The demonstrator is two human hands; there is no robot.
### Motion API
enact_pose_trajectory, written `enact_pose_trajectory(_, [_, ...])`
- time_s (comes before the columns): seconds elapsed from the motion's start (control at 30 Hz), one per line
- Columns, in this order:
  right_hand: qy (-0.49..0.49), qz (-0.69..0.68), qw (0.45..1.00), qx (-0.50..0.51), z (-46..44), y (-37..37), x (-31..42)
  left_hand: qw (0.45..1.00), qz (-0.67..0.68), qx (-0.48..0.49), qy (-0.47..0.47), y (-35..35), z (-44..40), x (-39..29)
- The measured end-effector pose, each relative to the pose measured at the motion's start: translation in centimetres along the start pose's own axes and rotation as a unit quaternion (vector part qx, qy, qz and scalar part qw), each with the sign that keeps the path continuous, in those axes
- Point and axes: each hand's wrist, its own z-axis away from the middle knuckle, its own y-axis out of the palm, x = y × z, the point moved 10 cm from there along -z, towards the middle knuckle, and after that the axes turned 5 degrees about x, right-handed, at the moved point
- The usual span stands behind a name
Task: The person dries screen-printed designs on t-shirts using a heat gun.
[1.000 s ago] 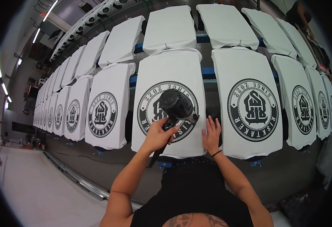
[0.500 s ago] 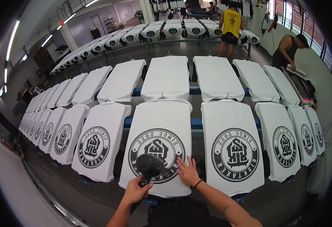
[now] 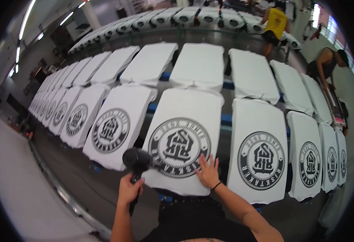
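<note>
White fabric shirt [image 3: 187, 103], near centre! Our left fingers [image 3: 138, 184], gripping the black handheld dryer [image 3: 135, 159], swing it left, baring more round black print [image 3: 179, 147]; our right fingers [image 3: 204, 162] spread on its right edge.

The shirt [image 3: 189, 105] is white with a round black emblem [image 3: 180, 147], the blower [image 3: 137, 160] seemingly black.

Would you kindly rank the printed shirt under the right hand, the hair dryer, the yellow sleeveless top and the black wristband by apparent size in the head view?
1. Printed shirt
2. Hair dryer
3. Yellow sleeveless top, farther off
4. Black wristband
</note>
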Motion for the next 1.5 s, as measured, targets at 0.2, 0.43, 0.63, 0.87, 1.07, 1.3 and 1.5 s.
enact_pose_trajectory(0.2, [0.02, -0.023, 1.0, 0.002, 0.0, 0.0, 0.0, 0.999, 0.011, -0.052, 0.006, -3.6, -3.7, 0.1])
enact_pose_trajectory(0.43, [0.052, -0.027, 0.998, 0.004, 0.1, -0.3, 0.0, 0.997, 0.065, -0.007, 0.036, -2.9, -11.8, -3.0])
enact_pose_trajectory(0.63, [0.067, -0.03, 0.997, -0.015, 0.3, -0.8, 0.3, 0.997, 0.042, -0.001, 0.069, -0.8, -17.8, -6.1])
enact_pose_trajectory(0.87, [0.084, -0.026, 0.996, -0.024, 0.3, -0.2, 0.1, 0.996, -0.003, 0.054, 0.073, 4.8, -23.8, -8.1])
enact_pose_trajectory(1.07, [0.088, -0.038, 0.994, -0.045, 0.3, -0.6, -0.1, 0.982, -0.03, 0.161, 0.093, 11.7, -24.8, -9.6])
enact_pose_trajectory(1.3, [0.111, -0.038, 0.992, -0.054, 0.0, -1.0, -0.4, 0.958, -0.088, 0.265, 0.064, 17.3, -20.6, -10.6])
enact_pose_trajectory(1.5, [0.115, -0.038, 0.992, -0.045, -0.5, -1.6, -0.4, 0.95, -0.11, 0.274, 0.103, 18.7, -20.9, -11.0])
